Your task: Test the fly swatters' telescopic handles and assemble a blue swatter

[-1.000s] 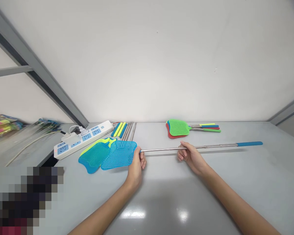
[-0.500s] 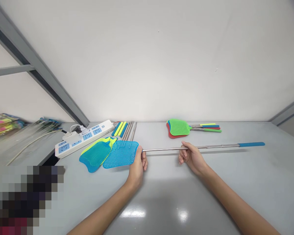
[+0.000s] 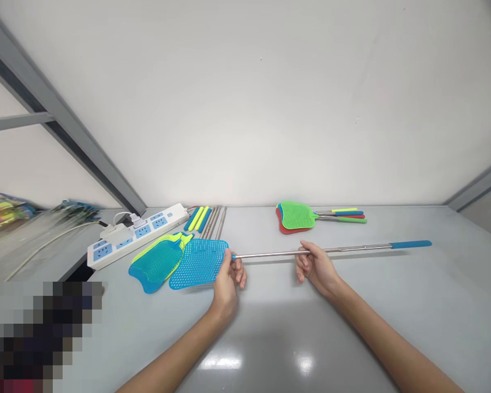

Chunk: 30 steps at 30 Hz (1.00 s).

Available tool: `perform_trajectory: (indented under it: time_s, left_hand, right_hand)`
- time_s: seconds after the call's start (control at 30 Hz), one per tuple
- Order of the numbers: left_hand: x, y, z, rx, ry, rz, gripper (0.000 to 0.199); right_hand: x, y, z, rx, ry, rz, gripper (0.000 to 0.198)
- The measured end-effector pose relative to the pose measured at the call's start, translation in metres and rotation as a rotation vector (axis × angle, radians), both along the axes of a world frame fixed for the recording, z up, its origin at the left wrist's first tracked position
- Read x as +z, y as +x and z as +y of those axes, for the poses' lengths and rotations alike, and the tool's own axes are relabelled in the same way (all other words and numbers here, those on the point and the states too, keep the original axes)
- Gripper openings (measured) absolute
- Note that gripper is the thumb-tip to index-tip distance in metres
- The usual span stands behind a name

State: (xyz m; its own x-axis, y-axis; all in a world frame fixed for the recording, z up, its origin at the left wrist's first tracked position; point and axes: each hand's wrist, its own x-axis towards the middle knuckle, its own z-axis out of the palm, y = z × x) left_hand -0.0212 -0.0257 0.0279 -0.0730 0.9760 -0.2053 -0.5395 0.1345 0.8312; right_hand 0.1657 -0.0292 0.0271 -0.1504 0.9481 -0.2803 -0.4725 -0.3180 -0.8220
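Observation:
A blue fly swatter (image 3: 198, 264) with a long, extended metal rod and a blue grip lies across both my hands, just above the table. My left hand (image 3: 228, 278) is closed on it where the mesh head joins the rod, thumb against the head's edge. Farther right, my right hand (image 3: 316, 265) pinches the metal rod between thumb and fingers. Beside the held head, loose blue and yellow swatter heads (image 3: 155, 267) lie stacked on the table. Behind them are blue and yellow grips (image 3: 198, 219) and several metal rods (image 3: 213, 222).
A white power strip (image 3: 139, 233) with plugs stands at the left. Several assembled swatters (image 3: 298, 215), green on top, are piled near the wall. Clear plastic packages (image 3: 61, 232) lie beyond a grey frame post (image 3: 85, 142). The lower left corner is pixelated.
Both hands keep hold of the fly swatter, its grip end now slightly farther left in view. My left thumb has shifted a little, uncovering the blue neck. The whole view has shifted slightly.

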Motion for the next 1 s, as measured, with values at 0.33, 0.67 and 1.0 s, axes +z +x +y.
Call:
perform_trajectory:
  time_s: [0.33,0.67,1.0]
  left_hand:
    - [0.0022,-0.0011,0.0005,-0.053,0.005,-0.007,0.036]
    - [0.0010,0.0010,-0.0041,0.042,0.028,0.043,0.035]
    - [-0.0027,-0.0003,-0.0028,0.020,-0.012,0.068,0.035]
  right_hand:
    - [0.0027,0.0001,-0.0007,-0.011,-0.032,0.016,0.044]
    - [0.0008,0.0027,-0.0010,0.011,-0.059,0.026,0.043]
    - [0.0014,0.0032,-0.0007,0.010,-0.044,0.018,0.044]
